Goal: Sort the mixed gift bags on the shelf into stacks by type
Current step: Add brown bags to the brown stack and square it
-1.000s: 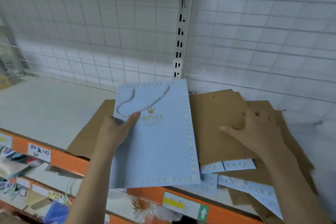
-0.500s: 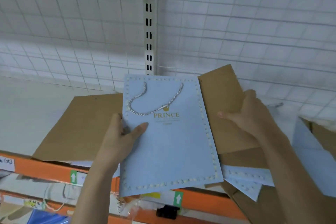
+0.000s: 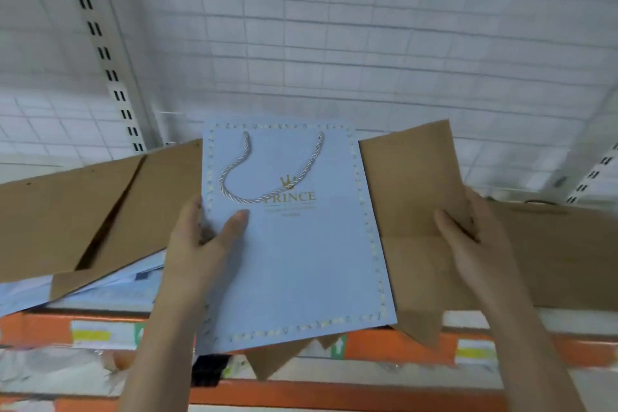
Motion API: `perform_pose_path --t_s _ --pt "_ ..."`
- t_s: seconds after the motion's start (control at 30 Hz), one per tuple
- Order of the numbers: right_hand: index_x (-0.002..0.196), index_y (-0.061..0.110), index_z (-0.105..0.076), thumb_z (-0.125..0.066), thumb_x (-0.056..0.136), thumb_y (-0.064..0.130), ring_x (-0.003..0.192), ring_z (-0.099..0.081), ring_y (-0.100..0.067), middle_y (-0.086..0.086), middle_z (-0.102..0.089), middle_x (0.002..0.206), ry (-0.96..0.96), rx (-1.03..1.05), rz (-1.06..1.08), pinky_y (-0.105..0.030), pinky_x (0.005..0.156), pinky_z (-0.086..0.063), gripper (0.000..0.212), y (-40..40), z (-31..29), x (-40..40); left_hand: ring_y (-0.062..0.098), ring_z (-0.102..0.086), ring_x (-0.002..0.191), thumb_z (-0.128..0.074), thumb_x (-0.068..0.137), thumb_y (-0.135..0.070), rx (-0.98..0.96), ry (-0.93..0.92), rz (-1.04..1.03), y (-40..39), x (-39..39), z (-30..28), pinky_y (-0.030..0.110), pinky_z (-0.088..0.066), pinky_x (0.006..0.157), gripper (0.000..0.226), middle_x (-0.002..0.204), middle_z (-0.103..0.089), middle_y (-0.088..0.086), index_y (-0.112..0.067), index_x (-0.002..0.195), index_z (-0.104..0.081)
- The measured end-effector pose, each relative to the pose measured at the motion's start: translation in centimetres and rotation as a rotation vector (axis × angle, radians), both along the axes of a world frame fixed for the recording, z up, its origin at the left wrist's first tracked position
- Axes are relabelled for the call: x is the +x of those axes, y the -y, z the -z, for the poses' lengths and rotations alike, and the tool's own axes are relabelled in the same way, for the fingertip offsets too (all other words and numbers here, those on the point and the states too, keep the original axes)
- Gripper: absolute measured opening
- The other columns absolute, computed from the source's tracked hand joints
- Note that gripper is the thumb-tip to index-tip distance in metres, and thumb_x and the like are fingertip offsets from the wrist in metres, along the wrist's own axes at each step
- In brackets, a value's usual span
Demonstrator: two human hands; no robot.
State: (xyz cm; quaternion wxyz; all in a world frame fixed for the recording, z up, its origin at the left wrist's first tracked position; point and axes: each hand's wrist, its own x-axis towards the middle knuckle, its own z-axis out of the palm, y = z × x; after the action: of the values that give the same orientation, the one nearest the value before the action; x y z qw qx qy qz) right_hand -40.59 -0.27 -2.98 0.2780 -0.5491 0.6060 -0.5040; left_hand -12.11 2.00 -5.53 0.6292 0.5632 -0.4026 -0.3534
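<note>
A pale blue gift bag (image 3: 297, 244) is pinched at its left edge by the left hand (image 3: 200, 241), and a brown paper bag (image 3: 411, 211) is gripped by the right hand (image 3: 475, 244), above the shelf edge (image 3: 384, 348). More brown bags (image 3: 67, 217) are spread alongside. The blue bag is marked PRINCE, with a twisted cord handle (image 3: 267, 174).

Left hand (image 3: 204, 237) pinches with thumb on top; right hand (image 3: 468, 237) holds a curled grip, both forearms raised.

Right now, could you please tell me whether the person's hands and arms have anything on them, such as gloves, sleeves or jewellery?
Nothing shows: the left hand and the right hand are bare, with no gloves, rings or watch. Both forearms are bare to the frame's bottom edge, with no sleeves in view.
</note>
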Motion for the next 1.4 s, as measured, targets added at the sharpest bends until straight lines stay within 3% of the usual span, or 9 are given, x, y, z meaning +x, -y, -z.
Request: perform_pose_path --t_s 0.2,0.3,0.47,0.63,0.83,1.03,1.13,1.23,1.4 --pt "0.143 0.032 -0.032 -0.056 0.091 0.031 0.124 -0.044 -0.013 0.012 -0.045 0.137 0.065 0.127 0.087 -0.037 0.105 -0.036 0.057 -3.0 2.9 -11.4 0.017 -0.07 0.089 -0.068 0.083 -0.019 0.03 0.007 0.116 0.1 -12.0 1.1 0.038 -0.057 0.075 0.031 0.101 -0.072 -0.005 -0.023 0.112 -0.059" --pt "0.142 0.031 -0.034 -0.055 0.091 0.029 0.119 -0.046 -0.01 0.013 -0.047 0.131 0.104 0.125 0.1 -0.033 0.1 -0.038 0.055 -3.3 3.3 -14.9 0.012 -0.071 0.082 -0.068 0.083 -0.016 0.041 -0.004 0.139 0.2 -15.5 1.3 0.026 -0.057 0.063 0.029 0.094 -0.073 -0.006 -0.024 0.11 -0.06" --pt "0.142 0.033 -0.035 -0.056 0.091 0.029 0.126 -0.046 -0.015 0.009 -0.047 0.14 0.126 0.146 0.097 -0.044 0.107 -0.037 0.055 -2.3 3.8 -18.0 0.021 -0.069 0.086 -0.07 0.081 -0.018 0.044 0.049 0.154 1.1 -17.7 0.0 0.038 -0.055 0.074 0.035 0.099 -0.072 0.003 -0.02 0.113 -0.057" --pt "0.141 0.033 -0.037 -0.056 0.09 0.03 0.126 -0.047 -0.01 0.012 -0.05 0.137 0.097 0.149 0.073 -0.042 0.109 -0.036 0.054 -1.1 4.1 -18.8 0.024 -0.069 0.089 -0.07 0.081 -0.02 0.023 0.092 0.207 2.9 -18.3 -0.4 0.041 -0.055 0.078 0.038 0.102 -0.071 0.005 -0.02 0.117 -0.056" --pt "0.14 0.034 -0.039 -0.057 0.09 0.029 0.123 -0.049 -0.01 0.013 -0.053 0.133 0.098 0.136 0.084 -0.041 0.108 -0.037 0.052 -0.3 3.8 -21.3 0.029 -0.066 0.085 -0.067 0.073 -0.037 0.03 0.086 0.177 4.3 -20.9 -0.1 0.048 -0.053 0.076 0.026 0.097 -0.071 0.009 -0.031 0.097 -0.061" --pt "0.116 0.049 -0.045 -0.056 0.092 0.023 0.086 -0.054 0.015 0.035 -0.056 0.093 0.097 0.108 0.086 -0.013 0.077 -0.041 0.038 1.1 1.8 -27.1 0.009 -0.068 0.07 -0.061 0.089 -0.022 0.05 0.082 0.152 5.6 -25.3 -0.3 0.03 -0.055 0.062 0.011 0.09 -0.071 -0.002 -0.029 0.097 -0.06" --pt "0.132 0.032 -0.049 -0.055 0.092 0.026 0.106 -0.056 -0.005 0.016 -0.06 0.117 0.039 0.14 0.099 -0.028 0.092 -0.044 0.041 2.4 1.7 -31.1 0.022 -0.067 0.079 -0.062 0.087 -0.025 0.059 0.098 0.141 6.0 -28.5 -0.2 0.04 -0.052 0.075 0.01 0.092 -0.072 0.005 -0.03 0.096 -0.059" --pt "0.127 0.033 -0.052 -0.054 0.092 0.027 0.105 -0.059 -0.015 0.01 -0.063 0.113 -0.05 0.166 0.13 -0.038 0.094 -0.047 0.036 3.5 2.3 -35.4 0.008 -0.066 0.072 -0.061 0.088 -0.021 0.058 0.108 0.091 6.3 -32.7 0.4 0.025 -0.053 0.065 0.013 0.091 -0.069 0.0 -0.024 0.101 -0.057" --pt "0.121 0.015 -0.052 -0.052 0.093 0.026 0.073 -0.053 -0.007 0.0 -0.062 0.097 -0.334 0.219 0.148 -0.018 0.062 -0.04 0.03 4.8 4.1 -40.9 0.007 -0.067 0.073 -0.06 0.089 -0.02 0.109 0.106 0.092 6.1 -39.1 1.4 0.023 -0.053 0.062 0.017 0.097 -0.069 -0.003 -0.019 0.105 -0.058"
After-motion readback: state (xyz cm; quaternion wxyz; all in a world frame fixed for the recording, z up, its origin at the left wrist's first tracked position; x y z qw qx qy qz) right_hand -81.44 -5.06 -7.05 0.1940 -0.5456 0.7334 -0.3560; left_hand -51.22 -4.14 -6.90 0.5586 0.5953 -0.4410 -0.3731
